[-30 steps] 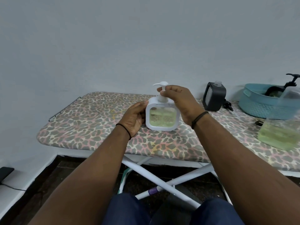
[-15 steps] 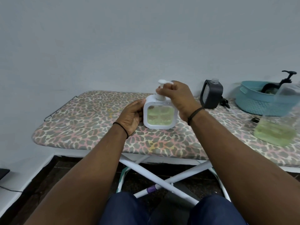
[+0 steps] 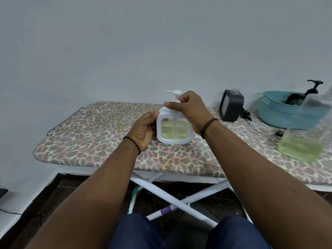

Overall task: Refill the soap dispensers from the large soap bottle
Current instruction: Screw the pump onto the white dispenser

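White square plastic soap dispenser (image 3: 173, 129) upright on leopard-print ironing board (image 3: 93, 133), left hand (image 3: 143, 131) gripping its side, right hand (image 3: 188, 106) clamped round pump neck. Large clear soap bottle (image 3: 307, 133) far right.

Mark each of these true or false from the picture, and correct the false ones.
1. The right hand grips the pump collar of the white dispenser. True.
2. The left hand rests flat on the board, away from the dispenser. False: it holds the dispenser's left side.
3. The black dispenser has its pump fitted. False: its neck is open, no pump on it.
4. The teal basket stands at the board's right end. True.
5. The large soap bottle is full to the top. False: green soap fills only its lower part.
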